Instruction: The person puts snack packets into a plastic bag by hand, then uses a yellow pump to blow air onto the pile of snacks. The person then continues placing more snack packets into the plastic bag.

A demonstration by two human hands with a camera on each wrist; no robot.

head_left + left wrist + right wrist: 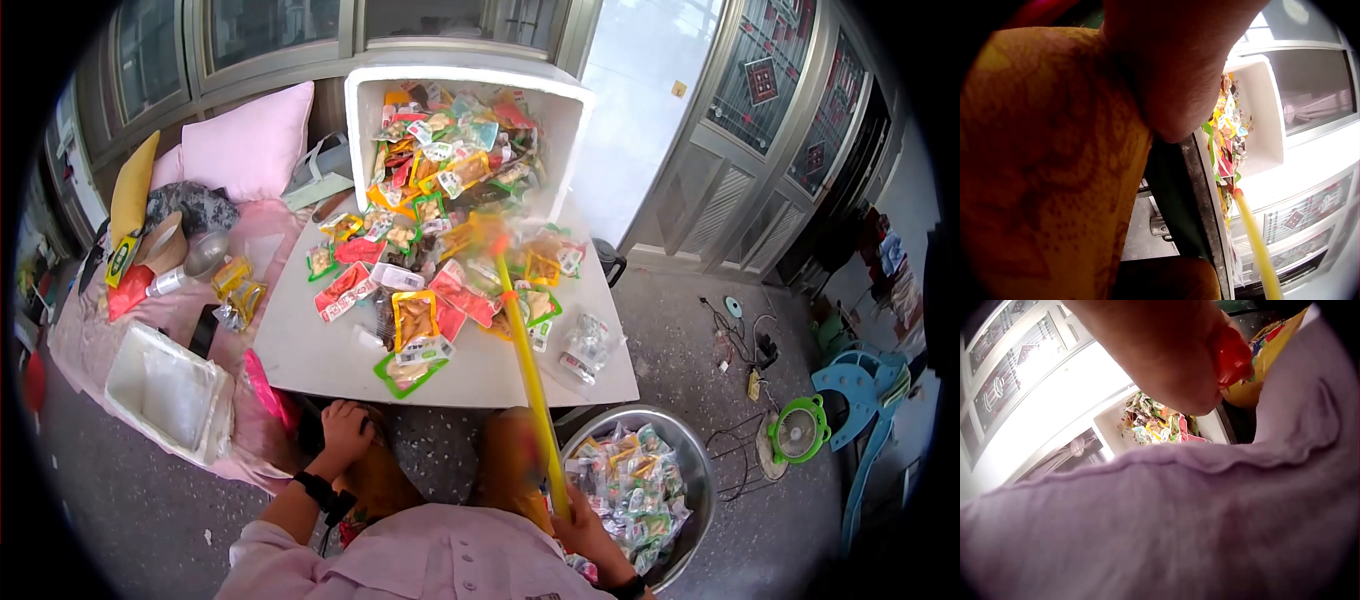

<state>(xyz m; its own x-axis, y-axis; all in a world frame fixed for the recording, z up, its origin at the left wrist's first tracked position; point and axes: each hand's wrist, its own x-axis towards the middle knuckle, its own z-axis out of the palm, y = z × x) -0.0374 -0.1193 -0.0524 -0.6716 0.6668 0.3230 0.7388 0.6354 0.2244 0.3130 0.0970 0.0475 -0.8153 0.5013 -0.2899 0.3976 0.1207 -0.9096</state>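
Right grip (582,526), lower centre, wraps yellow stick (530,378), presumably to reach packets (455,180), upper centre; left grip (347,430), relaxed, empty, rests on leg (390,482).

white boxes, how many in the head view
2: a tipped white box at the far side of the table, with packets spread out of it; an open white box on the pink cover at picture left. Others may be hidden.
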